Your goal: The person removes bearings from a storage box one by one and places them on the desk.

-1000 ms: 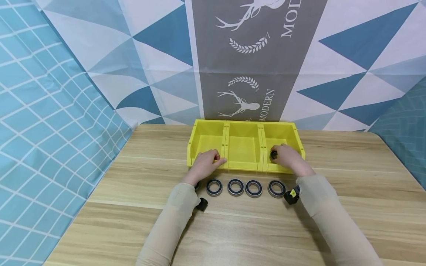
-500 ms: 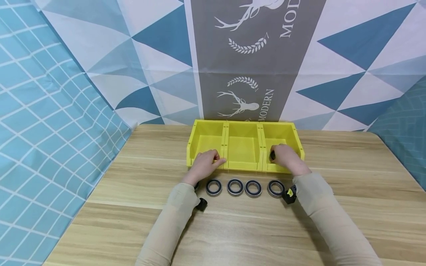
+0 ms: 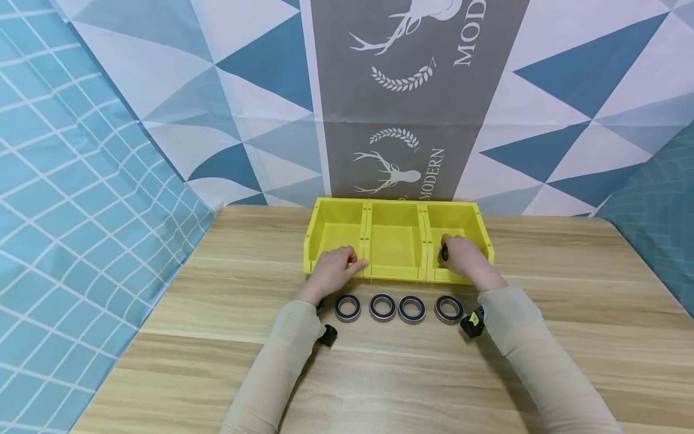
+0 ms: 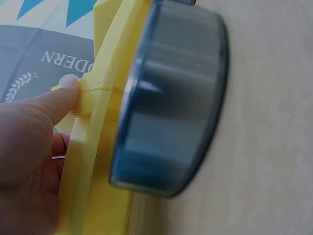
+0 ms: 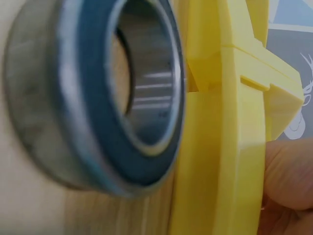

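My right hand point(image 3: 465, 258) reaches over the front of the right-hand yellow bin point(image 3: 470, 212) and pinches a small dark bearing point(image 3: 444, 254) inside it. In the right wrist view only part of that hand point(image 5: 291, 181) shows behind the bin wall; the held bearing is hidden there. My left hand point(image 3: 332, 269) grips the front edge of the left-hand yellow bin point(image 3: 337, 208), its thumb stretched along the rim near the joint with the middle bin point(image 3: 394, 236). The left wrist view has the thumb point(image 4: 63, 98) on the rim and the other fingers curled behind the wall.
Several larger bearings lie in a row before the bins, among them one bearing point(image 3: 347, 319) near my left hand and one point(image 3: 449, 321) near my right wrist. Another bearing point(image 4: 171, 98) looms close in the left wrist view. Patterned cloth point(image 3: 293, 144) hangs behind the wooden table point(image 3: 379, 386).
The small bearing has turned slightly between my right fingers, its ring face now less open to the head view. My left hand has kept its place on the bin.
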A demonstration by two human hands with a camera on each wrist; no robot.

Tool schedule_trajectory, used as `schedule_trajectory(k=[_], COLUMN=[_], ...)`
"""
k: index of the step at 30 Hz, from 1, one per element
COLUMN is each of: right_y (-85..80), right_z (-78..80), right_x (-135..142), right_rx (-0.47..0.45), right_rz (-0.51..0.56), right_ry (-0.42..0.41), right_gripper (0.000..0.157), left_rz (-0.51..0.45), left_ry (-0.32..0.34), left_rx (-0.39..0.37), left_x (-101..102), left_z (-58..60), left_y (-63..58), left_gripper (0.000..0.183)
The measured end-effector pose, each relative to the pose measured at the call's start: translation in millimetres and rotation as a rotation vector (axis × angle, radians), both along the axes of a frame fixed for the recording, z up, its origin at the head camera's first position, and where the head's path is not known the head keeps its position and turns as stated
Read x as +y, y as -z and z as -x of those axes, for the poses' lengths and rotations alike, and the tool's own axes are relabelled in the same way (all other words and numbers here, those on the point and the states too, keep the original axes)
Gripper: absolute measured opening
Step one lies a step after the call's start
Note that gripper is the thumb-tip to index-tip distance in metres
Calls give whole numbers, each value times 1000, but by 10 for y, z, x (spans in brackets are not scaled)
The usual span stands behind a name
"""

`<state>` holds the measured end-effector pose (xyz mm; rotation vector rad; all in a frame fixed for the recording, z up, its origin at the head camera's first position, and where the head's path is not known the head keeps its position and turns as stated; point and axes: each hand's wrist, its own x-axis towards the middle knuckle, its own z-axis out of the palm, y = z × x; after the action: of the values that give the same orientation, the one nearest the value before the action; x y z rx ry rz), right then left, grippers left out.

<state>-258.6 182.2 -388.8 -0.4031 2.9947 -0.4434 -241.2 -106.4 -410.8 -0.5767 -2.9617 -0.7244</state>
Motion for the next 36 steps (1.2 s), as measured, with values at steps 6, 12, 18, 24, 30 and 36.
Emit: schedule_trajectory(k=[6,12,18,24,30,36], right_y=[7,25,52,82,122,123], right_z=[-18,-11,-2,10,5,-24], right_x=[-18,-4,19,84,95,89], right_rx=[-4,-23,2,17,75,174], right_rz=[35,62,103,129,162,228], right_ry=[34,67,97,88,91,90], right_gripper=[45,52,59,55,57,54], left_rz=[5,5,9,6,2,-3], left_ry=[-8,-4,-10,-11,-5,2], left_rx=[-2,-6,-2,-4,-4,3], left_x=[3,5,5,5,-5,-14], left_z=[2,-2,3,10,7,-2], left_y=[3,-10,-9,1,16,6], left_gripper=[33,33,32,32,33,33])
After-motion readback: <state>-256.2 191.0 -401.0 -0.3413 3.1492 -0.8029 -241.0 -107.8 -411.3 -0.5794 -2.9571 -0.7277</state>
